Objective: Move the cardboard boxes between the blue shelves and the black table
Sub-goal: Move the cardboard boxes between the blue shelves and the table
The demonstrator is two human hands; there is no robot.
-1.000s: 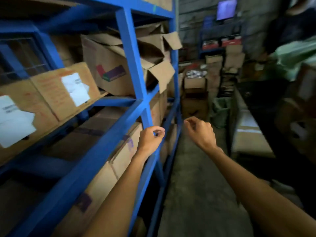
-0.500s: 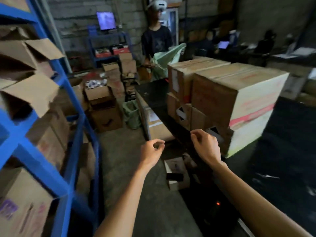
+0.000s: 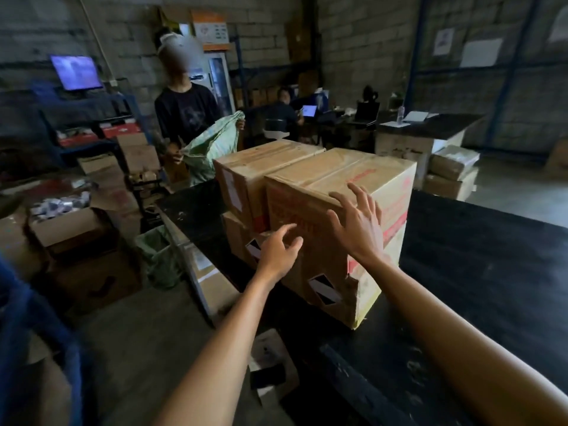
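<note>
Up front, both hands reached for the large brown cardboard box with red lettering (image 3: 319, 210), which stood at the near corner of the black tabletop (image 3: 476, 272), hard against a second taped brown carton (image 3: 246, 176) behind it. Left hand (image 3: 278, 252) hovered by the box's near face, fingers loosely spread and holding nothing. Right hand (image 3: 358, 224) was at the upper near edge, fingers splayed straight, not gripping; contact unclear. Box looked bulky and probably heavy; walls stiff, but the lower corner (image 3: 353, 281) was torn and soft. Best hold judged: one palm on each opposite side, low, avoiding that corner.
</note>
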